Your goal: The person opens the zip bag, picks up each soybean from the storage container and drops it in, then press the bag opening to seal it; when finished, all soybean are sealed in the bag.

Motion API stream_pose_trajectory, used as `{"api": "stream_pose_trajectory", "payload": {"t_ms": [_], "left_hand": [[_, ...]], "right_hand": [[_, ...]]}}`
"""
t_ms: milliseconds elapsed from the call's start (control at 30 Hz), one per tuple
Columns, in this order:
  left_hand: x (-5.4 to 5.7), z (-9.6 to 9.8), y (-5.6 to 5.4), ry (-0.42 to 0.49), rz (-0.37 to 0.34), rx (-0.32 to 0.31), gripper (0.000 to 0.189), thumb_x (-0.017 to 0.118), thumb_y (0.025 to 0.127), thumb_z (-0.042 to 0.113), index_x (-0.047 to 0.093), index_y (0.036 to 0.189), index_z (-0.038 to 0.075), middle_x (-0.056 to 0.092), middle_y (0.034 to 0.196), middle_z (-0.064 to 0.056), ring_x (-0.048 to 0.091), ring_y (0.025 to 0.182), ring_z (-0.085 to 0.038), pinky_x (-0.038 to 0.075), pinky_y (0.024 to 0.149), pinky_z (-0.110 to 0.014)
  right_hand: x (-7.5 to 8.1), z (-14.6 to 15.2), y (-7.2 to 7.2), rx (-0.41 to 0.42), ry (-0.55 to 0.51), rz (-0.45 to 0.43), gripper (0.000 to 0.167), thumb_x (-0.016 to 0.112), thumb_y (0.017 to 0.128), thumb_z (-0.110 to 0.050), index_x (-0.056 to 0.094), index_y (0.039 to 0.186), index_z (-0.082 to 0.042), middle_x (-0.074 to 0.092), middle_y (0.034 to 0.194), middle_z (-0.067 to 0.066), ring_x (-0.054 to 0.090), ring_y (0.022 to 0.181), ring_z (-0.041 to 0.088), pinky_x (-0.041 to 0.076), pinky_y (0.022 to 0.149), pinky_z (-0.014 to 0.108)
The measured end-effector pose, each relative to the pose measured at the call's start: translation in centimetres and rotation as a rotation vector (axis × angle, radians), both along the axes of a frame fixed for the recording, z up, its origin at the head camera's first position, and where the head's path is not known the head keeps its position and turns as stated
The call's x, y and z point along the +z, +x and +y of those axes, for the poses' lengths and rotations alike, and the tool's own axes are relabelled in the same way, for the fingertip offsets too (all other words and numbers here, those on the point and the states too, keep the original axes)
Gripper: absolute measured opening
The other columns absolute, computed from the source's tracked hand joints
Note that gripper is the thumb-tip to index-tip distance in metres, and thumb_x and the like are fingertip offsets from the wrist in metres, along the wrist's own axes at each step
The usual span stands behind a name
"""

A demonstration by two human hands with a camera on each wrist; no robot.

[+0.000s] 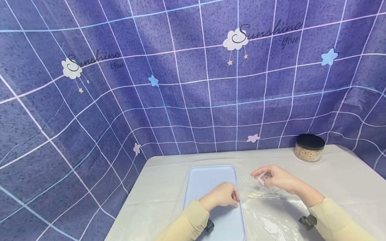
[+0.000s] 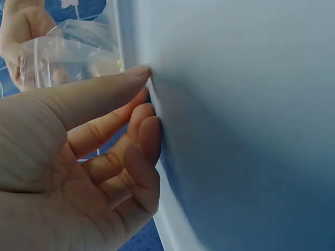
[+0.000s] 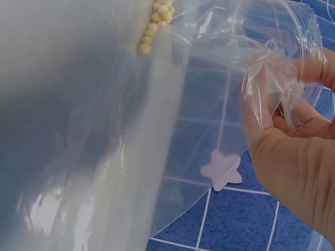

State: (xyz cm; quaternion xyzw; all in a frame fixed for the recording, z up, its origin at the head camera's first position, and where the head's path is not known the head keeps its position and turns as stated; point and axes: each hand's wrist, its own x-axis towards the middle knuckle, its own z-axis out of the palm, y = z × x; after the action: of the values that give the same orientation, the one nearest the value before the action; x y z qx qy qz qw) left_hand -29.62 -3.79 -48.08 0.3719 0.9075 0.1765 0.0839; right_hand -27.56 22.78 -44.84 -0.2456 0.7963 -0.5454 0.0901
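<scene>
A clear zip bag point(image 1: 262, 190) lies to the right of a light blue tray point(image 1: 208, 177). Several small round cream-yellow beads point(image 3: 154, 26) are bunched together, seen through the plastic. My right hand point(image 1: 275, 179) grips the bag close to its zip strip point(image 3: 306, 36), with crumpled film around the fingers. At the tray's right rim is my left hand point(image 1: 221, 194), its fingers bent. In the left wrist view the thumb point(image 2: 112, 86) reaches the rim from one side, with the other fingertips close along the edge.
A jar point(image 1: 309, 148) with a black lid and pale ring-shaped pieces inside stands at the table's back right. Behind the grey-white table point(image 1: 156, 190) hangs a blue gridded curtain point(image 1: 187, 83) with stars and clouds. More clear plastic film point(image 1: 271, 224) lies nearer the front.
</scene>
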Motion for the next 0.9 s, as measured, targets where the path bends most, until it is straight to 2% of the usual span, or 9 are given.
{"api": "stream_pose_trajectory", "payload": {"t_ms": [300,467,567,667,800,900], "left_hand": [[0.1,0.2,0.9,0.001,0.021,0.007,0.017,0.087,0.077,0.009,0.071,0.072,0.015,0.057,0.06,0.014,0.049,0.055,0.001,0.042,0.058,-0.012],[0.6,-0.5,0.2,0.01,0.042,0.005,0.012,0.082,0.078,0.009,0.074,0.073,0.015,0.056,0.06,0.016,0.048,0.054,0.001,0.042,0.058,-0.012],[1.9,-1.3,-0.9,0.06,0.043,0.036,0.011,0.079,0.078,0.007,0.075,0.074,0.016,0.057,0.062,0.017,0.05,0.058,0.001,0.044,0.062,-0.013],[4.3,-2.0,-1.9,0.154,-0.002,0.072,0.01,0.078,0.079,0.006,0.075,0.076,0.015,0.061,0.067,0.015,0.054,0.064,0.0,0.047,0.068,-0.016],[6.7,-1.6,-2.3,0.284,-0.056,0.045,0.006,0.077,0.082,0.004,0.075,0.081,0.01,0.066,0.073,0.009,0.058,0.068,-0.001,0.051,0.071,-0.017],[7.0,-0.4,-2.1,0.303,-0.043,-0.003,0.007,0.078,0.083,0.003,0.074,0.083,0.009,0.067,0.074,0.009,0.058,0.068,0.0,0.05,0.07,-0.015]], "right_hand": [[-0.1,0.0,-0.1,-0.002,0.014,0.005,0.056,0.06,0.071,0.01,0.06,0.127,0.014,0.06,0.12,0.032,0.064,0.09,0.027,0.056,0.07,0.032],[-0.1,0.1,0.0,0.003,0.01,0.006,0.056,0.06,0.071,0.009,0.06,0.127,0.015,0.06,0.12,0.033,0.063,0.089,0.024,0.056,0.071,0.031],[0.0,0.3,0.0,0.001,0.007,0.005,0.056,0.06,0.071,0.008,0.06,0.127,0.015,0.06,0.12,0.033,0.063,0.089,0.023,0.056,0.071,0.031],[0.0,0.4,0.0,-0.002,0.007,0.012,0.056,0.06,0.072,0.008,0.06,0.127,0.015,0.06,0.12,0.032,0.063,0.091,0.025,0.056,0.071,0.032],[0.1,0.3,0.1,0.0,0.0,0.012,0.056,0.06,0.071,0.007,0.06,0.127,0.015,0.061,0.12,0.032,0.063,0.094,0.029,0.056,0.073,0.033],[0.0,0.1,0.2,0.003,0.001,0.009,0.056,0.06,0.071,0.008,0.06,0.127,0.014,0.061,0.12,0.033,0.063,0.093,0.029,0.056,0.073,0.033]]}}
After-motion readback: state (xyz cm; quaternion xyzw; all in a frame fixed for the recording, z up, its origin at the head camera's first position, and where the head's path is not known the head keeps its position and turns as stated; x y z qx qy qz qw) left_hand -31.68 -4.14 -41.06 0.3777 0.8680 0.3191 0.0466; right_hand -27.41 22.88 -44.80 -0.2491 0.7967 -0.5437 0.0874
